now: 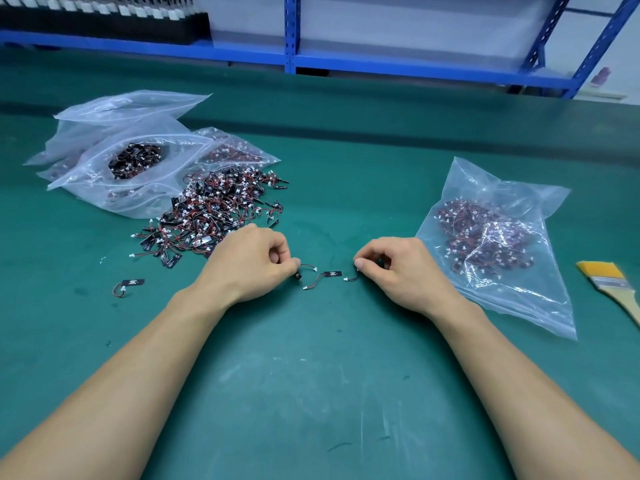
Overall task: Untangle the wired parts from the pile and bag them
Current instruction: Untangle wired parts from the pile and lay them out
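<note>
A tangled pile of wired parts [214, 213], small black boards with red-black leads and white plugs, lies on the green mat at centre left. My left hand [252, 265] pinches one wired part [298, 274] just below the pile. My right hand [398, 268] pinches another wired part [353, 277] by its lead. Between the two hands a third part [330, 274] lies loose on the mat. A clear bag of parts [491, 244] lies flat to the right of my right hand. A single part [130, 285] lies alone at the left.
Several clear zip bags [131, 161], one open with parts inside, are heaped behind the pile at the left. A yellow-bristled paintbrush [613, 285] lies at the right edge. Blue shelving [291, 32] runs along the back of the green mat [311, 393].
</note>
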The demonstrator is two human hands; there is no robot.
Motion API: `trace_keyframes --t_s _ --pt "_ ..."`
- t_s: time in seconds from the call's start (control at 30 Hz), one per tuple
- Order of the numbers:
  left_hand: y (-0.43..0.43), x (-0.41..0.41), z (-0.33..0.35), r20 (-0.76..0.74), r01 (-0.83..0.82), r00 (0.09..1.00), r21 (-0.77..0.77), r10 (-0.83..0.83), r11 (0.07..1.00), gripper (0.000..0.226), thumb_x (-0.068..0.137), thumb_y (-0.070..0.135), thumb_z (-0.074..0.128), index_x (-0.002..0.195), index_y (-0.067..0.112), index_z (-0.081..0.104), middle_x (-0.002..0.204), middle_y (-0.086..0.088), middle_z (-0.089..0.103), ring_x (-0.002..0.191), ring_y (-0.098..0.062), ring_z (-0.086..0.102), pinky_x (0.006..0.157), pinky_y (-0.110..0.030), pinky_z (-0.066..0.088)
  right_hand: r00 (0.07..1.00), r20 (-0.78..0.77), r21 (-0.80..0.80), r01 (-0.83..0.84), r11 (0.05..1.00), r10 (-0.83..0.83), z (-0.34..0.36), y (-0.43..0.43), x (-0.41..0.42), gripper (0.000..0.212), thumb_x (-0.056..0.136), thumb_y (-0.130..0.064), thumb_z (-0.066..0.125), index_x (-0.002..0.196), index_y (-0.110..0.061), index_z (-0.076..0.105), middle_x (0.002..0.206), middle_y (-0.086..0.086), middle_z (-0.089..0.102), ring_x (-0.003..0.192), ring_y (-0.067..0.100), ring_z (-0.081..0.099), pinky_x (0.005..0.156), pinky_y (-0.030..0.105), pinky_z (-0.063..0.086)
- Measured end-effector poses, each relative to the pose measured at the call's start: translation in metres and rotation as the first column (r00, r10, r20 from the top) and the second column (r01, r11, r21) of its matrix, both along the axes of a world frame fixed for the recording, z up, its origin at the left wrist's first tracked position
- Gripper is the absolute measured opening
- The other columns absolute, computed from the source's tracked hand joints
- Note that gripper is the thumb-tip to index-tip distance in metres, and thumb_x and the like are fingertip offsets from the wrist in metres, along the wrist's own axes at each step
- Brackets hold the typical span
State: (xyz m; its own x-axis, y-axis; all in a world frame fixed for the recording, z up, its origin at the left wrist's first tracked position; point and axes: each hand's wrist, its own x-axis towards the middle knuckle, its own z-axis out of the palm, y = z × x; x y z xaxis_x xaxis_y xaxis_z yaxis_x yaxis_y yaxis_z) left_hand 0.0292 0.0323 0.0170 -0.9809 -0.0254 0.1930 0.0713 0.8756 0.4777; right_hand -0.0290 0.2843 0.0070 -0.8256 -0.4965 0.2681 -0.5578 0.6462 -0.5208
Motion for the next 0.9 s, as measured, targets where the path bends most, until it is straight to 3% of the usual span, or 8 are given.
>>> trace_keyframes --t_s 0.13,0.27,0.5,0.6,0.73,0.8,0.9 --pt "0.006 0.003 0.004 -0.171 0.159 0.973 0.029 -0.152 0.987 0.008 0.089 0.026 0.067 0.083 0.031 0.067 0.084 0.016 0.062 0.088 -0.015 0.048 0.088 -0.041 0.044 1.0 -0.004 -0.028 0.029 0.999 -0.029 0.002 0.001 0.0 0.013 0.09 -0.016 0.066 0.092 -0.024 0.076 0.075 -0.019 0.061 0.071 -0.006 0.054 0.067 0.016 0.036" --pt "0.019 0.006 0.0 -0.078 0.377 0.921 -0.073 -0.382 0.923 0.028 0.09 0.015 0.062 0.101 0.039 0.072 0.103 0.021 0.06 0.097 -0.008 0.04 0.089 -0.038 0.035 0.998 -0.003 0.009 -0.061 0.998 0.061 0.005 0.0 0.003 0.017 0.089 -0.015 0.069 0.101 -0.025 0.077 0.08 -0.017 0.057 0.074 -0.008 0.052 0.067 0.009 0.034" --pt "0.018 0.003 -0.004 -0.062 0.376 0.922 -0.101 -0.383 0.921 0.023 0.093 0.029 0.063 0.111 0.04 0.07 0.103 0.02 0.056 0.098 -0.007 0.038 0.089 -0.034 0.034 0.995 0.01 0.023 -0.104 0.994 0.104 0.006 0.001 0.005 0.012 0.083 -0.015 0.074 0.091 -0.023 0.078 0.076 -0.017 0.062 0.074 -0.005 0.053 0.066 0.009 0.035" --pt "0.012 0.001 -0.002 -0.142 0.262 0.952 -0.074 -0.27 0.962 0.023 0.092 0.027 0.063 0.113 0.032 0.071 0.105 0.011 0.062 0.099 -0.015 0.045 0.094 -0.039 0.039 0.996 0.002 -0.017 -0.089 0.996 0.089 0.005 0.0 0.005 0.011 0.084 -0.018 0.074 0.092 -0.024 0.078 0.075 -0.018 0.062 0.071 -0.002 0.053 0.066 0.009 0.035" --pt "-0.01 -0.004 0.0 -0.144 -0.141 0.982 -0.13 0.122 0.982 0.035 0.088 0.023 0.061 0.122 0.026 0.065 0.11 0.006 0.064 0.106 -0.024 0.049 0.097 -0.042 0.042 0.999 0.002 -0.059 -0.044 0.997 0.044 0.004 0.002 0.004 0.011 0.087 -0.02 0.073 0.096 -0.025 0.075 0.074 -0.02 0.063 0.068 -0.001 0.053 0.065 0.009 0.034" --pt "-0.014 -0.004 -0.003 -0.095 -0.195 0.979 -0.16 0.181 0.968 0.037 0.087 0.025 0.06 0.124 0.028 0.062 0.107 0.008 0.063 0.108 -0.024 0.051 0.096 -0.043 0.041 0.999 0.001 -0.057 -0.035 0.998 0.035 0.004 0.002 0.004 0.012 0.087 -0.02 0.073 0.098 -0.025 0.075 0.073 -0.022 0.062 0.068 -0.002 0.053 0.065 0.009 0.034" --pt "-0.013 -0.004 -0.004 -0.077 -0.141 0.988 -0.099 0.134 0.985 0.039 0.087 0.021 0.063 0.125 0.026 0.062 0.103 0.01 0.064 0.1 -0.02 0.057 0.097 -0.043 0.045 1.0 0.011 -0.045 -0.026 0.999 0.026 0.004 0.002 0.004 0.011 0.088 -0.02 0.072 0.097 -0.025 0.075 0.073 -0.022 0.062 0.067 -0.001 0.053 0.064 0.009 0.034"
